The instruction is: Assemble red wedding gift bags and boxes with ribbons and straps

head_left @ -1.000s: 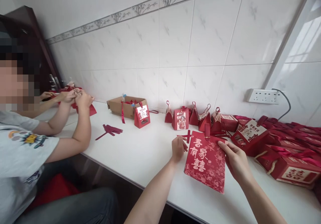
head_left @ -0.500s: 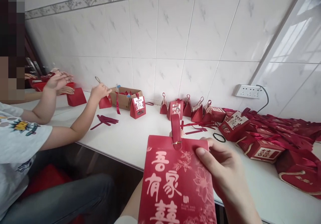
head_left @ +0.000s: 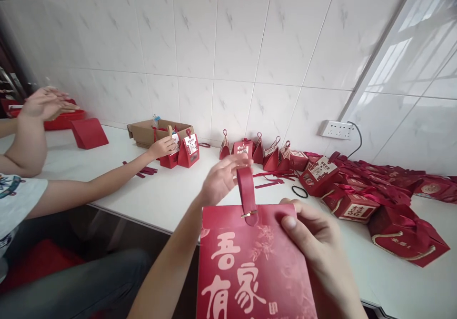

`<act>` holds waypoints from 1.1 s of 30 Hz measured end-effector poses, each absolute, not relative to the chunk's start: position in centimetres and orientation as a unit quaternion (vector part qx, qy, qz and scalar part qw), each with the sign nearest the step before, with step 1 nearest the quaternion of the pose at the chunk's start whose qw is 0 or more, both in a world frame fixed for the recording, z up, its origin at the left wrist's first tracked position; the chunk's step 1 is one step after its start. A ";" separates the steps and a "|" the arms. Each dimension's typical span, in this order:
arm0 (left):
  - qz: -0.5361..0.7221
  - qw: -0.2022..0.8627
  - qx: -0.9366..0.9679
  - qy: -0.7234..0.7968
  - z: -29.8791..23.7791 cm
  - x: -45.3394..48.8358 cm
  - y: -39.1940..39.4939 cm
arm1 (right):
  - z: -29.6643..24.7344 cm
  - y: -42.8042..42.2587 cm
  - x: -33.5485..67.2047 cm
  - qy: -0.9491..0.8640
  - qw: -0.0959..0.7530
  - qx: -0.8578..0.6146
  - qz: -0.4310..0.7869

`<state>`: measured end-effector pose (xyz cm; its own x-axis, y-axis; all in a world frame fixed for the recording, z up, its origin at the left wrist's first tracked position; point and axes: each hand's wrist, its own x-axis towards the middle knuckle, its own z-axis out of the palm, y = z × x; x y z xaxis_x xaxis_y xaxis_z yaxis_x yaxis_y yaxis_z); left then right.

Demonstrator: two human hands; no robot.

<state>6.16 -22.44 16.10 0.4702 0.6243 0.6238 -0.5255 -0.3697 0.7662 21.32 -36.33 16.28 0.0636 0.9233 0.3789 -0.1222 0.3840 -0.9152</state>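
Note:
A red gift box (head_left: 264, 262) with pale Chinese characters and flower prints stands close in front of me. My right hand (head_left: 317, 243) grips its upper right edge, thumb on the front and fingers behind. At the top, a dark red strap loop (head_left: 245, 190) passes through the box with a small gold-coloured pin or tie at its base. Beyond the box my left hand (head_left: 220, 180) reaches over the table, its fingers stretched out and apart from the box. The strap partly covers those fingertips.
Small red boxes (head_left: 271, 157) line the wall, with loose red straps (head_left: 269, 183) and a black ring (head_left: 299, 192) before them. Larger red boxes (head_left: 409, 238) fill the right. A co-worker's hand (head_left: 162, 146) holds a box beside a cardboard carton (head_left: 143, 133). Another raised hand (head_left: 44, 104) is farther left.
My left hand has come out from behind the box and reached forward over the table. The co-worker has set a red box closer to the standing one. My view has shifted slightly.

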 end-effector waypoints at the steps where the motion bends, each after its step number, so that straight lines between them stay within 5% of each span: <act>1: 0.492 0.573 0.656 -0.001 16.5 5.9 -23.0 | 16.2 -36.2 21.3 -0.546 0.626 -0.362 0.422; 6: 0.420 0.575 0.696 -0.093 19.1 5.0 -25.0 | 16.2 -35.9 20.6 -0.546 0.616 -0.340 0.455; 33: 0.453 0.569 0.649 -0.225 19.2 9.4 -25.4 | 17.1 -40.1 21.0 -0.487 0.589 -0.406 0.501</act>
